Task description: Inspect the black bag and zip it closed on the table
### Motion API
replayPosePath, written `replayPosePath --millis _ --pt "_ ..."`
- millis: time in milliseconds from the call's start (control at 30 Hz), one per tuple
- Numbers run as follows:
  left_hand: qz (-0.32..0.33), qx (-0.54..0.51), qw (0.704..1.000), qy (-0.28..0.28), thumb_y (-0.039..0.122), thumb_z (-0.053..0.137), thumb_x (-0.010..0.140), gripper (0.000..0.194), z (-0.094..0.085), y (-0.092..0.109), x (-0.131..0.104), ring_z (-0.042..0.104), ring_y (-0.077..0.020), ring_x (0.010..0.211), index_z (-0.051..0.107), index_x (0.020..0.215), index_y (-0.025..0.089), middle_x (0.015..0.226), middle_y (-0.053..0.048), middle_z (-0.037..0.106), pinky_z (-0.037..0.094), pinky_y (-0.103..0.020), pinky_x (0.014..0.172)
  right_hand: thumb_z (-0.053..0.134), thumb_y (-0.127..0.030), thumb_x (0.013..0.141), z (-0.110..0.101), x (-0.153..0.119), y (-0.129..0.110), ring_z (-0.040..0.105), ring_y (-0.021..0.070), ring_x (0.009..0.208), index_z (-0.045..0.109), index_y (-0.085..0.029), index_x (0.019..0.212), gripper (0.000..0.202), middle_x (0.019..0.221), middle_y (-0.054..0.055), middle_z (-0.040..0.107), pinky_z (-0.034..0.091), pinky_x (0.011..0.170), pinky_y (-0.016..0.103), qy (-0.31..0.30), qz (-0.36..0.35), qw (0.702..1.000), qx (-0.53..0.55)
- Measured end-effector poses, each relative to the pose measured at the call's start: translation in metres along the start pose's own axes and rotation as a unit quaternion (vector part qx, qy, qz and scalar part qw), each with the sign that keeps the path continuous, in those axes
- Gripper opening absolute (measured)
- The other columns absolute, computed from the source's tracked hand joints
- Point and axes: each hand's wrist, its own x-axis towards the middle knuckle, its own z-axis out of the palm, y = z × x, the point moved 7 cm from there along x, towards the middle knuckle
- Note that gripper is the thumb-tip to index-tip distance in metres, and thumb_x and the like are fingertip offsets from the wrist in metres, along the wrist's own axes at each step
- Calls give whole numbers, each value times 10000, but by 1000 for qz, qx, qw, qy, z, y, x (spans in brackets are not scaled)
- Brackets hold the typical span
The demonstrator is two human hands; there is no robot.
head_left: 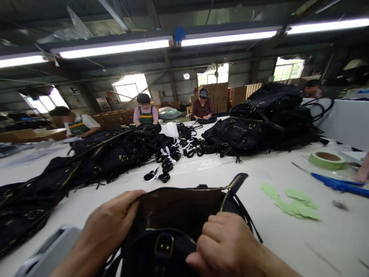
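Open black bag (178,215) between both hands: left hand (111,223) gripping its rim, right hand (227,242) curled on top.

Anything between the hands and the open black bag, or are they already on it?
Nothing visible stands between them. The left hand grips the rim of the black bag at its open mouth, fingers curled over the edge. The right hand rests on the near edge by the zipper. The green paper pieces lie apart on the table.
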Motion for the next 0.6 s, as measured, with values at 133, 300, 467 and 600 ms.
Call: replayPosePath --millis 133,300,467,600 --pt "30 12 998 -47 445 421 846 360 29 -5 -39 685 -213 917 649 1062 268 1035 -18 718 543 -302 821 564 -253 915 28 -38 -35 381 138 497 484 -184 647 288 556 -30 489 216 480 298 -112 -30 993 35" --pt "37 -8 999 16 539 494 842 440 29 -8 -91 671 -213 955 552 1207 300 1090 -18 681 558 -272 790 509 -147 937 21 -59 -56 457 150 574 587 -160 849 119 639 -15 549 329 544 300 -151 2 986 72" --pt "-50 -26 998 33 619 482 823 577 29 -19 -109 673 -209 823 445 1316 323 1081 -35 634 579 -317 722 438 -172 997 -7 -53 -47 594 127 725 630 -185 935 203 776 2 664 454 739 251 -117 32 987 106" --pt "-118 -65 990 27 666 527 768 630 39 -55 -116 660 -202 723 487 1275 294 1008 -52 634 564 -290 556 552 -204 933 -43 -55 4 571 204 1077 633 -180 1096 184 1131 78 649 427 960 327 -34 88 996 7"
